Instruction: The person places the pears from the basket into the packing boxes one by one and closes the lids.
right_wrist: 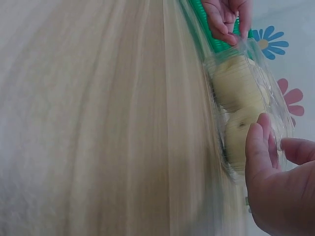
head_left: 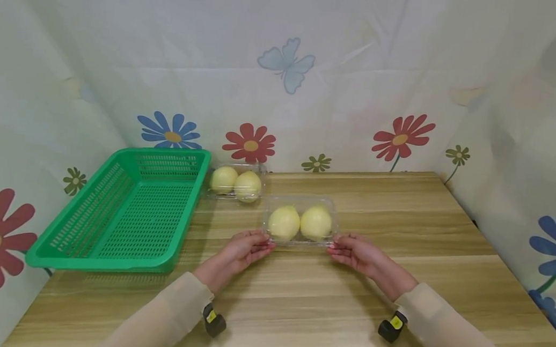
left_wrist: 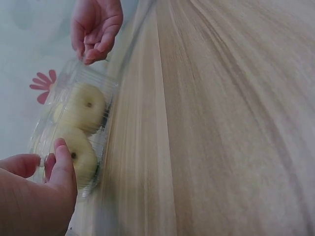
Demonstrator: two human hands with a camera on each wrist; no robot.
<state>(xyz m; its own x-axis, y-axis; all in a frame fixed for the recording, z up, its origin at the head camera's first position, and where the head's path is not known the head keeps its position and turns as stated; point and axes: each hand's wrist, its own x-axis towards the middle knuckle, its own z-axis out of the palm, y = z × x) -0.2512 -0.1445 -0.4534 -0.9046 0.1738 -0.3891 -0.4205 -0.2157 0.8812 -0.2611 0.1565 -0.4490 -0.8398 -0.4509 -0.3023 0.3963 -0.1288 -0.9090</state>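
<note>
A clear plastic clamshell box (head_left: 302, 201) with two round pale-yellow fruits (head_left: 316, 222) inside lies on the wooden table, in front of me. My left hand (head_left: 245, 251) pinches its near left corner between thumb and fingers. At the near right corner my right hand (head_left: 357, 254) pinches the box the same way. In the left wrist view the fruits (left_wrist: 82, 109) show small dark spots through the ribbed plastic. The right wrist view has the box (right_wrist: 236, 66) between both hands, the right thumb and fingers at its edge.
A green plastic basket (head_left: 185, 210) with slotted sides stands at the left of the table (head_left: 297, 314). Beside it, at the back, another clear box (head_left: 213, 193) holds two similar fruits (head_left: 247, 186). A flower-print cloth (head_left: 340, 108) hangs behind and along both sides.
</note>
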